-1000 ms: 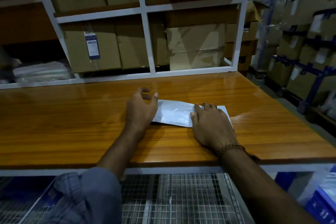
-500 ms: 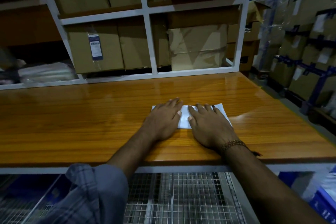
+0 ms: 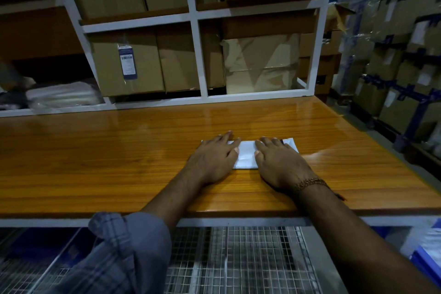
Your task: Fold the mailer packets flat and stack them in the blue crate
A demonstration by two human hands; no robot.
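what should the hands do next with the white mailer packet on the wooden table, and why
Probably slide both palms outward along the white plastic mailer packet to set the crease. The left hand and right hand lie flat on it with straight fingers, so it looks folded but is not yet gripped. It lies on the glossy wooden table; only a blue edge, perhaps the crate, shows at lower right.

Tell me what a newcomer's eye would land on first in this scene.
First, the white mailer packet lying on the glossy wooden worktop, pressed flat under the left hand and right hand, fingers straight. Next, the white shelf frame behind the worktop, packed with cardboard boxes.
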